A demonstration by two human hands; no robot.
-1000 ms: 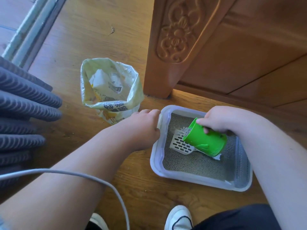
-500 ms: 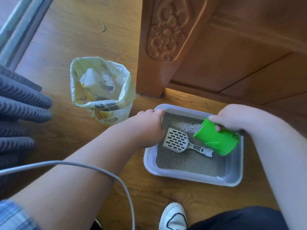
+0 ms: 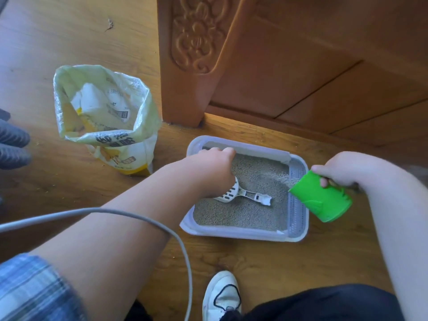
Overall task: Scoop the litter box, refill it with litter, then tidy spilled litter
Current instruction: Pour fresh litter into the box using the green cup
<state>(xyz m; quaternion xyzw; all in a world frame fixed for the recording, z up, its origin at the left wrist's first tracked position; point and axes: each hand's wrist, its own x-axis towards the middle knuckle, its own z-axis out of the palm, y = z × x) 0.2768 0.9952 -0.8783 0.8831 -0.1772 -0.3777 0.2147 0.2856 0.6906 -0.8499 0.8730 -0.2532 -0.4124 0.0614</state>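
My left hand [image 3: 213,172] reaches into the litter box [image 3: 298,205], closing over the slotted white scoop [image 3: 234,193] lying on the grey litter, though I cannot tell if it grips; my right hand [image 3: 340,169] clutches a tilted green cup [image 3: 322,200] above the box's right rim. The open litter bag [image 3: 104,117] stands well apart on the floor. Leftover granules could spill over the rim, I judge.
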